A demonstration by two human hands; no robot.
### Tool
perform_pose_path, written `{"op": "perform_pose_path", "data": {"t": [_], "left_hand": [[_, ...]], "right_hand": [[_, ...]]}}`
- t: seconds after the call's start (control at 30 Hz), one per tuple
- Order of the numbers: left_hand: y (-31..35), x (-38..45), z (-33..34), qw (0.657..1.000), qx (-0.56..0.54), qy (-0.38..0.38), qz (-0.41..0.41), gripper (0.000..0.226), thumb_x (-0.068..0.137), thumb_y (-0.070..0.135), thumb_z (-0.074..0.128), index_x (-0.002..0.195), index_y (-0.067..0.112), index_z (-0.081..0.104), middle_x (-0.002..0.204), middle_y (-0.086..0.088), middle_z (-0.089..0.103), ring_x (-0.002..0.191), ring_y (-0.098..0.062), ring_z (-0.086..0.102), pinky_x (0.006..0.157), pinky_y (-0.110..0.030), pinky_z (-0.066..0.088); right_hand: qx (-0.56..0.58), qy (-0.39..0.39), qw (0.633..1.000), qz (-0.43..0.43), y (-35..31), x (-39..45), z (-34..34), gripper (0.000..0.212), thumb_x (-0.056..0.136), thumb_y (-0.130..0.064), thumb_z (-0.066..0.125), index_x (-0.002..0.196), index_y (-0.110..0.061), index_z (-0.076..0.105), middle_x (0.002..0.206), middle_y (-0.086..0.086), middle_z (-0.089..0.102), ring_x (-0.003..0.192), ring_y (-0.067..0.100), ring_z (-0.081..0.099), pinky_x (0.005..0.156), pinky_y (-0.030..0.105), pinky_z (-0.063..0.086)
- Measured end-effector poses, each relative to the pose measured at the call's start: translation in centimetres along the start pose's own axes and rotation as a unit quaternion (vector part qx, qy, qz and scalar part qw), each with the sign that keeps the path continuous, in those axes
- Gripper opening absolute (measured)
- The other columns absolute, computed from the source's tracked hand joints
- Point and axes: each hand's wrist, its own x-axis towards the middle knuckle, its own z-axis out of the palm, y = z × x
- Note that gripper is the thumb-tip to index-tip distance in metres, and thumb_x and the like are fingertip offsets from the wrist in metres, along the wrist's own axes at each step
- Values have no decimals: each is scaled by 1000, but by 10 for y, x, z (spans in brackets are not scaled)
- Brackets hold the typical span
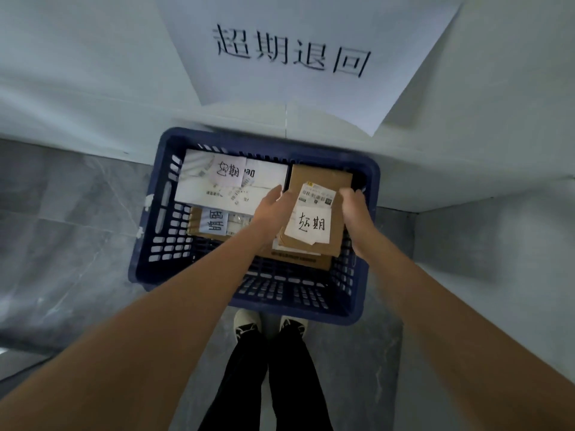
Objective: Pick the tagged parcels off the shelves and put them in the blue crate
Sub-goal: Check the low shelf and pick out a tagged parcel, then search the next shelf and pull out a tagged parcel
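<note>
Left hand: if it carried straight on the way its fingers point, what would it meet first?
Probably the white parcel in the blue crate; the left hand points toward it, though depth is unclear.

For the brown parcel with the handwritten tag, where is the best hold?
By its two long side edges, from above, as the left hand and right hand do now. The brown parcel is flat, lying face-up in the blue crate.

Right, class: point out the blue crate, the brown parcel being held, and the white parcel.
blue crate (273, 139), head view, far rim.
brown parcel (320, 177), head view, bare cardboard near its far edge.
white parcel (270, 174), head view, plain white top face.
</note>
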Motion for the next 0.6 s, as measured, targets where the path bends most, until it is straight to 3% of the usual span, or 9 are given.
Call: {"op": "perform_pose_path", "data": {"t": [0.07,0.13,0.27,0.4,0.5,0.6], "left_hand": [[2,-20,-22,999,42,-9,11,57,99,43,43,151,25,30,157,1,29,142,-22,31,110,-36,28],[5,-43,-46,997,79,-10,18,56,99,44,43,150,25,31,157,0,28,143,-22,29,115,-38,25],[17,-108,-92,985,165,-4,45,58,99,46,41,151,21,29,157,-5,28,142,-25,31,116,-40,27],[47,-176,-134,956,269,-5,113,64,100,50,34,154,19,20,160,-3,20,146,-22,23,119,-42,22],[78,-221,-171,895,398,43,198,65,100,50,30,154,15,17,161,-3,17,148,-19,17,119,-38,17],[104,-260,-216,850,464,113,221,67,100,51,28,154,14,15,161,-4,17,148,-19,15,120,-37,15]], "right_hand": [[-10,10,1000,-7,-12,-16,-11,51,98,-38,34,146,-21,29,130,-2,41,127,25,47,93,33,39],[-28,13,999,-15,-23,-45,-23,42,97,-41,36,132,-19,39,132,-1,43,135,29,40,106,43,35],[-194,28,977,-83,-33,-125,-39,59,99,-45,37,149,-14,31,153,8,35,140,28,34,115,45,27],[-456,49,859,-227,-66,-192,-41,41,102,-33,34,126,-4,50,140,16,48,139,32,34,109,48,32],[-569,13,759,-317,-114,-233,-16,47,104,-34,29,140,-6,41,154,12,33,147,25,18,118,49,18],[-620,-20,698,-357,-164,-274,21,54,105,-38,25,148,-6,30,159,10,23,149,24,10,120,46,10]]}}
